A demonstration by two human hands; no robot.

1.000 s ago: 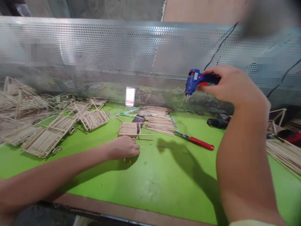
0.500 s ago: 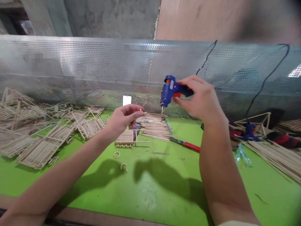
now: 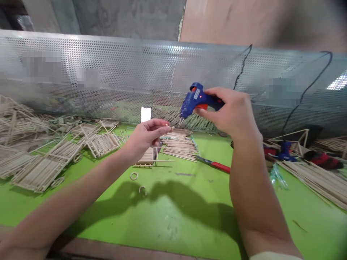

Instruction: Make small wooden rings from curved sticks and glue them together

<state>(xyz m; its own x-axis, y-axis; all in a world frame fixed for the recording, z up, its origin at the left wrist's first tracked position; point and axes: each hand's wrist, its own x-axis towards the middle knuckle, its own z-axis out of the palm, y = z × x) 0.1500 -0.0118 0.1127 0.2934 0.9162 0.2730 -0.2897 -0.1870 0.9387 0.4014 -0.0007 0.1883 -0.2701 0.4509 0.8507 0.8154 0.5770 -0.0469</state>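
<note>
My right hand is closed around the handle of a blue hot glue gun, its small red light lit. The metal nozzle tilts down and left, a short gap from my left fingertips. Between thumb and fingers, my left hand pinches a small pale wooden piece; its full shape is partly hidden. Below on the green table lie a small wooden ring and a partial ring. A slatted wooden model and a bundle of thin sticks rest behind my left hand.
Finished-looking slatted wooden models pile up at left. A red-handled cutting tool lies right of the sticks. A phone leans near the perforated metal screen. Another blue glue gun and long sticks are at right.
The glue gun has tilted and its nozzle has moved left, closer to my left fingertips. My left hand has shifted slightly right with the small wooden piece.
</note>
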